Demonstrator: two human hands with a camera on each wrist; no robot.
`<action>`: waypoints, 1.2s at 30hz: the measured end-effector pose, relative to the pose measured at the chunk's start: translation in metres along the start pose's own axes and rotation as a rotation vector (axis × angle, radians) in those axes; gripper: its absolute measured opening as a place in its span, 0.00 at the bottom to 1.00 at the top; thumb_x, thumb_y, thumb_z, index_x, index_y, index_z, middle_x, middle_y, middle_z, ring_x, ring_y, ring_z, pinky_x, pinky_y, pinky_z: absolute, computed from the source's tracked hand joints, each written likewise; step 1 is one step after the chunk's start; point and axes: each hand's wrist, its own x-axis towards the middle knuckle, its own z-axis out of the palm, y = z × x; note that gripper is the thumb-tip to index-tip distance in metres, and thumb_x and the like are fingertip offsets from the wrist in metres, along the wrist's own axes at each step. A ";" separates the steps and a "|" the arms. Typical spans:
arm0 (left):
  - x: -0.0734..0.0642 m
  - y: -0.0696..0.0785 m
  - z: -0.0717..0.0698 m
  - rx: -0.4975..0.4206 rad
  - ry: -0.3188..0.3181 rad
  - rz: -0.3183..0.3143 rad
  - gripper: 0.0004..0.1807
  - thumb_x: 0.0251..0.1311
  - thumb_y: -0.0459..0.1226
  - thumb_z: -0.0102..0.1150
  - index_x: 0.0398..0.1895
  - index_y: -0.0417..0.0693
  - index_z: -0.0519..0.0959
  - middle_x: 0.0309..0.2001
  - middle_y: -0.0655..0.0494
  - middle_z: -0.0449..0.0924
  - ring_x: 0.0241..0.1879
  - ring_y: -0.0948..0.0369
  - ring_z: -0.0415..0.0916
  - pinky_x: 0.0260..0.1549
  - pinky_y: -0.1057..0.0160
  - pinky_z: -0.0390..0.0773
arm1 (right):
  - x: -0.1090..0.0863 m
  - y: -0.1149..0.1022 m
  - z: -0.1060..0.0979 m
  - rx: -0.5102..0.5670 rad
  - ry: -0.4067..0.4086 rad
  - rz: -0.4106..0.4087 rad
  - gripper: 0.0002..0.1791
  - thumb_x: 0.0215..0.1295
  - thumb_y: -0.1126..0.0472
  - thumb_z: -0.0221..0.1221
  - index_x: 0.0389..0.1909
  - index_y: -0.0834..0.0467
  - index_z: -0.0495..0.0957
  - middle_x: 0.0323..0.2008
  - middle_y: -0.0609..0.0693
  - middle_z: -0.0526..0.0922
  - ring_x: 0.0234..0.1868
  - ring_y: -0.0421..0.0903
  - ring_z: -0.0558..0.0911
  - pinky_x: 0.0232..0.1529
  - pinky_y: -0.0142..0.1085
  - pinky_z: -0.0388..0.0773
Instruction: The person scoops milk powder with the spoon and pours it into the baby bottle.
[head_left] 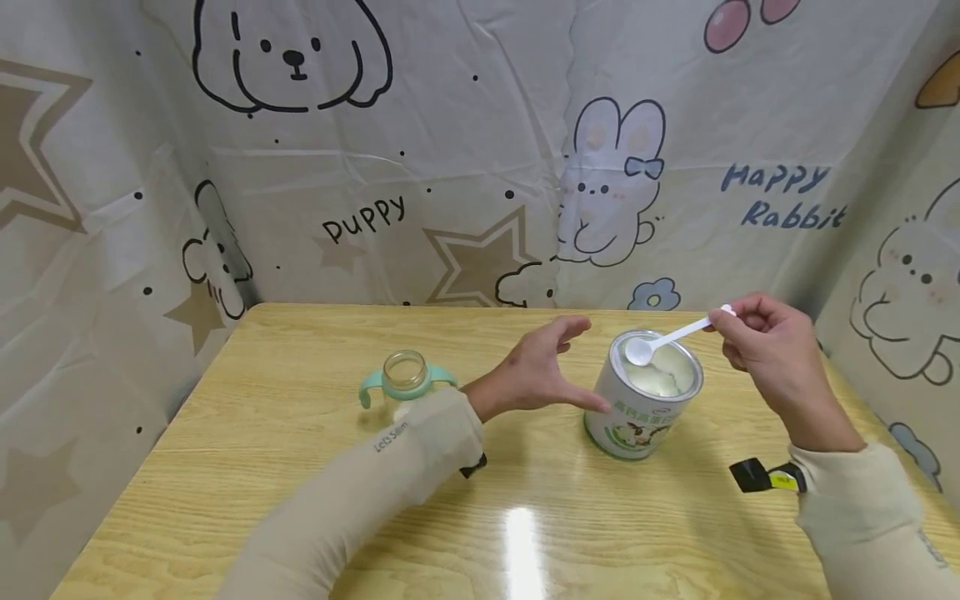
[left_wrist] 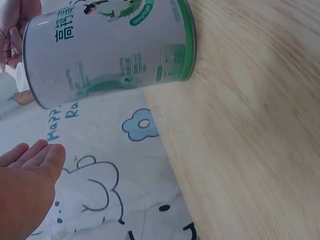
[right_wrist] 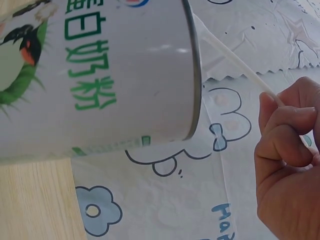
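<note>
A white milk powder can (head_left: 626,425) stands upright and uncovered on the table, with pale powder (head_left: 667,379) inside. My right hand (head_left: 776,358) pinches the handle end of a white plastic scoop (head_left: 686,331) between thumb and fingers. The scoop's bowl overlaps the can's mouth, at its back left. My left hand (head_left: 536,371) is spread beside the can's left side; its thumb tip overlaps the can in the head view. In the left wrist view its fingers (left_wrist: 42,157) extend apart from the can. The right wrist view shows the scoop handle (right_wrist: 242,65) slanting over the rim.
Left of the can, a baby bottle (head_left: 405,371) with mint green handles stands open at the top, partly hidden by my left sleeve (head_left: 420,450). The wooden table (head_left: 555,492) meets a cartoon-printed cloth (head_left: 465,167) along its back edge and sides.
</note>
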 end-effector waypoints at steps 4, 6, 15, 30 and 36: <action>0.005 0.000 0.008 -0.004 -0.013 0.000 0.57 0.39 0.41 0.85 0.74 0.41 0.61 0.73 0.47 0.63 0.71 0.55 0.62 0.66 0.69 0.65 | 0.001 0.003 -0.002 0.030 0.001 -0.003 0.05 0.70 0.64 0.61 0.34 0.58 0.76 0.24 0.41 0.82 0.18 0.39 0.68 0.16 0.29 0.65; 0.007 -0.001 0.012 -0.006 -0.020 -0.009 0.58 0.39 0.42 0.85 0.74 0.42 0.60 0.73 0.48 0.62 0.71 0.56 0.62 0.66 0.68 0.65 | 0.001 0.004 -0.002 0.012 0.000 -0.009 0.05 0.70 0.64 0.62 0.33 0.58 0.76 0.25 0.40 0.83 0.18 0.39 0.68 0.17 0.28 0.66; 0.016 -0.002 0.029 0.001 -0.031 -0.010 0.58 0.39 0.45 0.85 0.74 0.45 0.60 0.72 0.50 0.64 0.69 0.60 0.63 0.66 0.67 0.66 | 0.000 0.007 -0.002 -0.348 -0.027 -0.130 0.09 0.69 0.61 0.62 0.38 0.63 0.74 0.27 0.36 0.79 0.24 0.36 0.75 0.24 0.25 0.75; 0.028 -0.005 0.053 -0.022 0.034 -0.033 0.56 0.37 0.46 0.86 0.70 0.49 0.63 0.60 0.54 0.75 0.55 0.67 0.72 0.57 0.67 0.73 | 0.004 0.018 0.003 -0.521 -0.083 -0.430 0.03 0.63 0.70 0.66 0.33 0.63 0.80 0.26 0.48 0.75 0.25 0.40 0.69 0.21 0.25 0.66; 0.029 -0.005 0.057 -0.011 0.047 -0.057 0.55 0.36 0.46 0.86 0.70 0.50 0.64 0.59 0.56 0.75 0.55 0.68 0.73 0.57 0.66 0.74 | 0.004 0.020 0.005 -0.623 -0.147 -0.521 0.06 0.61 0.71 0.67 0.34 0.60 0.80 0.20 0.45 0.70 0.21 0.40 0.67 0.16 0.28 0.63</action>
